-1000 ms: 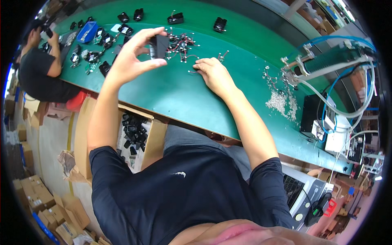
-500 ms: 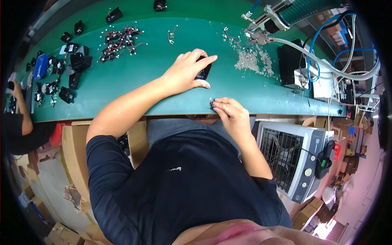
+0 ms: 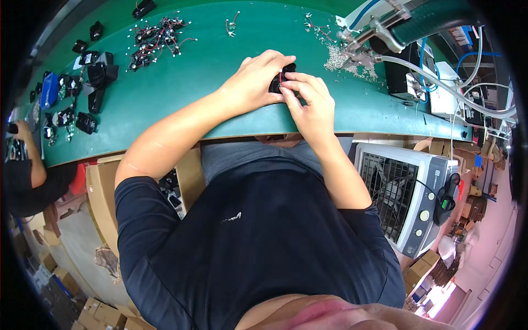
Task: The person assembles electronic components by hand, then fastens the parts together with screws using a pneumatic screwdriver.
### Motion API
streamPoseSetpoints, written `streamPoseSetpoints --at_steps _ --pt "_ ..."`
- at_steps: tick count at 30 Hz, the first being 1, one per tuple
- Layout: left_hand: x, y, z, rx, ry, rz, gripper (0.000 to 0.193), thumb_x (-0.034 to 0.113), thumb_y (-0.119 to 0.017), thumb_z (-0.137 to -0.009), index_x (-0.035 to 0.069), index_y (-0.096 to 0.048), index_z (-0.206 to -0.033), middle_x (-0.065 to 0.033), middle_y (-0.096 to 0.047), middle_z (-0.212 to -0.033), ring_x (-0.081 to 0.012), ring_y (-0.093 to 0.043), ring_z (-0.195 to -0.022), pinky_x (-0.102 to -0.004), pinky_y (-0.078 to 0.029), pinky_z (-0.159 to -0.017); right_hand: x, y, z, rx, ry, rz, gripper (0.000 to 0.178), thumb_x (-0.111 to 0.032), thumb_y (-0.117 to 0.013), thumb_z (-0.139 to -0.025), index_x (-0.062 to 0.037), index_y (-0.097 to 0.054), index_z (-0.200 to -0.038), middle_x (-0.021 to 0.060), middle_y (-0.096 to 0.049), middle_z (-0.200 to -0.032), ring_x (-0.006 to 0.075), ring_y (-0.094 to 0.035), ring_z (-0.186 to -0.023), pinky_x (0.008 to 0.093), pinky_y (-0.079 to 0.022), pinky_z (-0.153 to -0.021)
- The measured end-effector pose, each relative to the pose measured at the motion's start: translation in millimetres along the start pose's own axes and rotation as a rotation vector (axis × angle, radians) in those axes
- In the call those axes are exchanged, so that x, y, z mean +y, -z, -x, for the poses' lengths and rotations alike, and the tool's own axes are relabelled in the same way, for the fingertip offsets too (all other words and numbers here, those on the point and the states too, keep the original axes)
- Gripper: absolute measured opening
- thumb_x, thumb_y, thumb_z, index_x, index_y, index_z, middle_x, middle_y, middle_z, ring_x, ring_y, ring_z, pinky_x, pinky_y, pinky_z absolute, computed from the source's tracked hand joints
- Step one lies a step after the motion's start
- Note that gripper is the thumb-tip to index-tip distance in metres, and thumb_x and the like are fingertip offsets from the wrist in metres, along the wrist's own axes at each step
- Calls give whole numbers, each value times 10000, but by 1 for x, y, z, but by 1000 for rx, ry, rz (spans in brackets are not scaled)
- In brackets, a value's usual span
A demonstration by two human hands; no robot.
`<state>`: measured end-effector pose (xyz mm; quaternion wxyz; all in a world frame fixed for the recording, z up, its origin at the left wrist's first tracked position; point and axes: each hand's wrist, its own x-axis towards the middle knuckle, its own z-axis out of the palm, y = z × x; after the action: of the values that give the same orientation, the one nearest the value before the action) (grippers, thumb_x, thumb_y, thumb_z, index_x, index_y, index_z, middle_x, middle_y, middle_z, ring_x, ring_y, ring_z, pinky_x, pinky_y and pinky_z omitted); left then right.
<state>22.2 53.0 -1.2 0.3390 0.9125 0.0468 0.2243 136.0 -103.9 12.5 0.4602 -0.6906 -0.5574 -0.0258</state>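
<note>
At the far left, a co-worker's hand held a small dark object up near the edge of the green tabletop. Just right of it stood a blue bin, with black housings and circuit boards lying loosely around it. Next came a tangled heap of wire leads, red and black with pale ends, and below the tabletop's near edge a cardboard box stood beside the person's legs.

Farther along, a few separate leads lay well apart from the heap. Nearer the person, the left hand curved around a black housing — its fingers closed about the piece, just above the tabletop or resting on it, I cannot tell which. A red wire showed at the housing, and the right hand met it there from the right, fingers narrow and pinched on the wire.

Beyond, small silvery pieces lay scattered beneath a metal-and-green machine with hoses. A black box stood right of that; a grey air cooler stood below the tabletop.
</note>
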Motion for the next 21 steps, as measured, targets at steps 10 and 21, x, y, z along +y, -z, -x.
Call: streamPoseSetpoints --at_steps 10,21 --pt "2 2 3 7 6 51 821 172 -886 -727 86 -517 -1455 -124 -580 -1308 -321 -597 -1195 -431 -488 -971 -6 4 -10 -32 44 153 165 -26 -822 -752 -52 -744 -895 62 -686 -1006 271 -638 -923 384 -537 -801" --pt "13 8 0 60 6 -193 860 194 -902 -682 116 -519 -1448 -89 -633 -1237 -308 -575 -1182 -428 -395 -989 -5 8 -15 -199 -109 200 161 -73 -824 -753 -66 -762 -901 77 -594 -925 284 -611 -913 404 -527 -810"
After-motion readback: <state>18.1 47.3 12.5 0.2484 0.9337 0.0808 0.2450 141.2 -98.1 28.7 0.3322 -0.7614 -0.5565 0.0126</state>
